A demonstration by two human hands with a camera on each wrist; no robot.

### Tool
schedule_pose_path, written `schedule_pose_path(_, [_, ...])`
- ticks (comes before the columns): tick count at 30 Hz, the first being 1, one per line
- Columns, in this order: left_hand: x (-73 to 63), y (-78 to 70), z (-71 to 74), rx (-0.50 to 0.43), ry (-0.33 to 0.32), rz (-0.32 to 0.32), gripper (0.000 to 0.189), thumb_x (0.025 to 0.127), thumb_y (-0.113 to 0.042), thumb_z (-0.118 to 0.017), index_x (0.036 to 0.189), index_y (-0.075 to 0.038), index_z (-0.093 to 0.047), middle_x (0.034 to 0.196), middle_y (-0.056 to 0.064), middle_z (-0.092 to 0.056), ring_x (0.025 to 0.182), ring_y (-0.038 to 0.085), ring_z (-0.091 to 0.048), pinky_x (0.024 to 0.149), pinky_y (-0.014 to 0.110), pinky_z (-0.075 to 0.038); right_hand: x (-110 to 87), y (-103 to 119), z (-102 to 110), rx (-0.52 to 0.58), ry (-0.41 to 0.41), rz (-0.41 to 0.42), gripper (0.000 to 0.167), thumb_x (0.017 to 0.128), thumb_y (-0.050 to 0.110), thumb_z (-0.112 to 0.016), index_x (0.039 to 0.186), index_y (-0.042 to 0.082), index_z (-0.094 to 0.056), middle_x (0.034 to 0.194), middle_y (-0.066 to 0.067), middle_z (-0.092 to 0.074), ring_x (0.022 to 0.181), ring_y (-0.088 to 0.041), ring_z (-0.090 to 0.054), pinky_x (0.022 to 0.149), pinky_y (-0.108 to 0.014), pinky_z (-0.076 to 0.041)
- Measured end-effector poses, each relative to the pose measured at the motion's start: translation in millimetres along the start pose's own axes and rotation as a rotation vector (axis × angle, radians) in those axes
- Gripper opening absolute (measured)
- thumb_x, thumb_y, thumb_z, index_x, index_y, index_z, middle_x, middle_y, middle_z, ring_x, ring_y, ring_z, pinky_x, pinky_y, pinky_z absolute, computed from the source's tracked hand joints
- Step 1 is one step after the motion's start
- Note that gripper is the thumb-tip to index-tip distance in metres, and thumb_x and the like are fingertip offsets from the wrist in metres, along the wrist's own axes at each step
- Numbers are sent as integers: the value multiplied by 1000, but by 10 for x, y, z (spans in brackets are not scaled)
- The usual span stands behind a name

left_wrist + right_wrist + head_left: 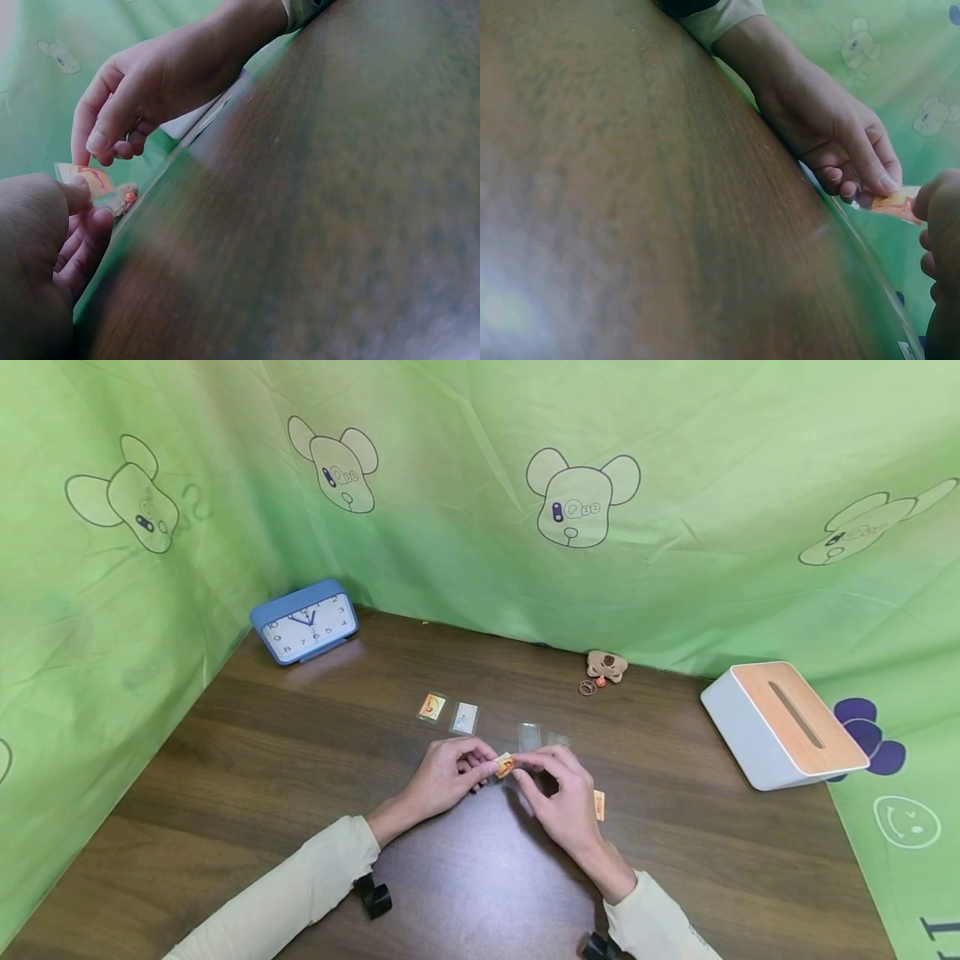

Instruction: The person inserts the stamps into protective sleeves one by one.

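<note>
Over the brown tabletop, the two hands are close together. The left hand pinches a clear pouch with a little orange card in it. The right hand has a fingertip at the other end, its thumb apart. The card could drop if the pinch gets loose or that finger pokes hard. Its picture faces up at the person; its long way seems to run from hand to hand.

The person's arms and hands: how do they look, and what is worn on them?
The left sleeve and right sleeve are long, pale cream, slightly wrinkled. A small black device shows beside the left sleeve, a second black device beside the right one. The left hand and right hand wear no gloves.
</note>
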State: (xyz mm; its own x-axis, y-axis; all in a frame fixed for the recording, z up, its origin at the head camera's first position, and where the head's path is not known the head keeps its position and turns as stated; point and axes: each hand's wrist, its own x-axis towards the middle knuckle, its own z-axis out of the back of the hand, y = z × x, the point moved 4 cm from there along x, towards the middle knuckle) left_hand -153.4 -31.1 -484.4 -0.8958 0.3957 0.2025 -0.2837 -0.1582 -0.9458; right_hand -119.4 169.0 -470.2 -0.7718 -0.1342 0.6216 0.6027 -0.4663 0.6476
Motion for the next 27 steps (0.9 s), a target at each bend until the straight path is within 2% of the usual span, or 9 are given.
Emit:
schedule_pose_path(9, [1, -9, 1, 12, -12, 2, 6, 102, -4, -79, 102, 2, -78, 86, 9, -76, 70, 11, -71, 61, 29, -63, 48, 67, 7, 52, -64, -59, 33, 76, -21, -88, 101, -3, -78, 101, -17, -75, 82, -32, -68, 80, -28, -57])
schedule_pose_path(18, [4, -2, 3, 60, -5, -15, 6, 102, -7, -81, 100, -1, -79, 86, 4, -76, 72, 4, -68, 64, 26, -62, 12, -10, 1, 102, -16, -67, 32, 81, -13, -91, 103, 7, -82, 105, -10, -77, 89, -30, -71, 84, -23, -57])
schedule_pose_path(27, [-2, 0, 4, 92, -1, -16, 7, 102, -10, -81, 100, -3, -80, 88, 2, -76, 75, 2, -67, 66, 25, -61, -8, -43, -13, 98, -9, -106, 30, 81, -11, -91, 102, 9, -82, 104, -7, -76, 87, -28, -70, 77, -26, -56])
